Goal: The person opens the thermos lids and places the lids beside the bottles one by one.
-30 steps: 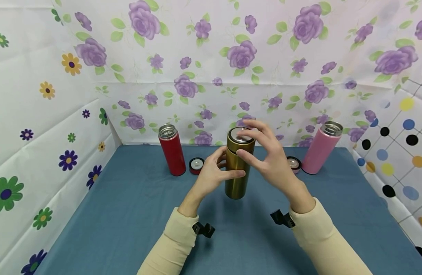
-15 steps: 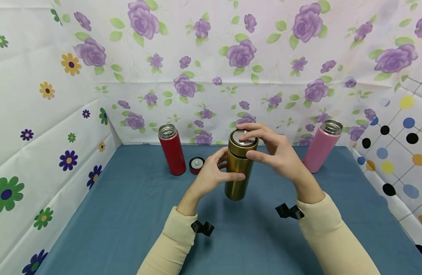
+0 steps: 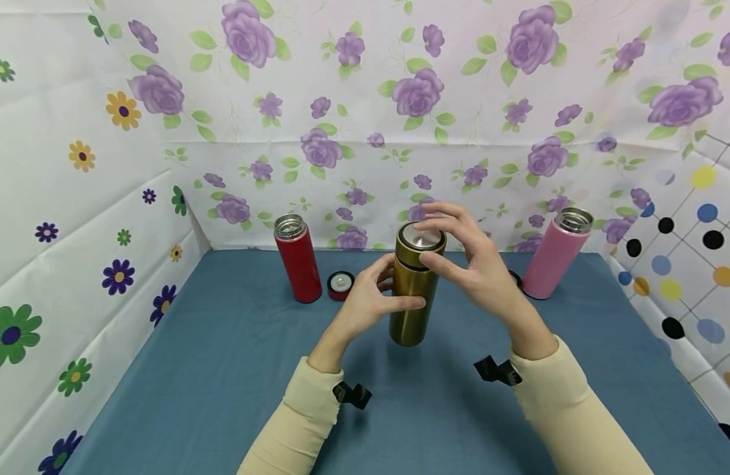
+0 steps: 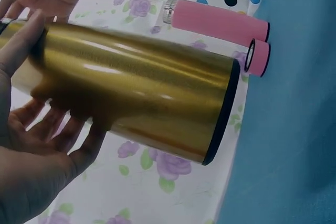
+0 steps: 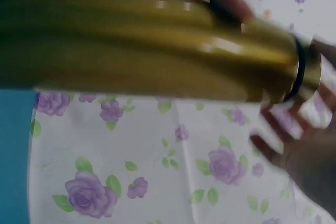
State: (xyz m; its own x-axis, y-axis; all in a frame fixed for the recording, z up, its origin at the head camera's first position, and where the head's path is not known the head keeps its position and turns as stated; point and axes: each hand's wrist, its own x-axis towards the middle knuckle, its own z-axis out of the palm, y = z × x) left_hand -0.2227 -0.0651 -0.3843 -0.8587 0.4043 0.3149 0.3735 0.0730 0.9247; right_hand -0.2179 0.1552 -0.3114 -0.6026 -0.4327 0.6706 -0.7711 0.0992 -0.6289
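Note:
In the head view a gold thermos flask [image 3: 409, 320] leans slightly to the right over the table. My left hand [image 3: 365, 305] grips its body, thumb across the near side and fingers behind. The gold lid [image 3: 406, 256], with its shiny steel top, sits on the flask above a dark ring. My right hand [image 3: 480, 267] holds the lid, thumb at its near side and fingers over the far edge. The left wrist view shows the flask's black-rimmed base [image 4: 223, 111]. In the right wrist view the fingers [image 5: 278, 129] of my right hand curve around the lid end.
A lidless red flask [image 3: 299, 267] stands at the back left, its red lid [image 3: 340, 284] beside it. At the back right is a lidless pink flask [image 3: 555, 260]; its pink lid [image 4: 258, 59] lies next to it. A flowered cloth wall [image 3: 365, 165] rises behind the blue table [image 3: 234, 369].
My right hand has turned on the lid, swinging right and then partly back with its fingers lifting. The flask's top has shifted slightly right. My left hand keeps its grip.

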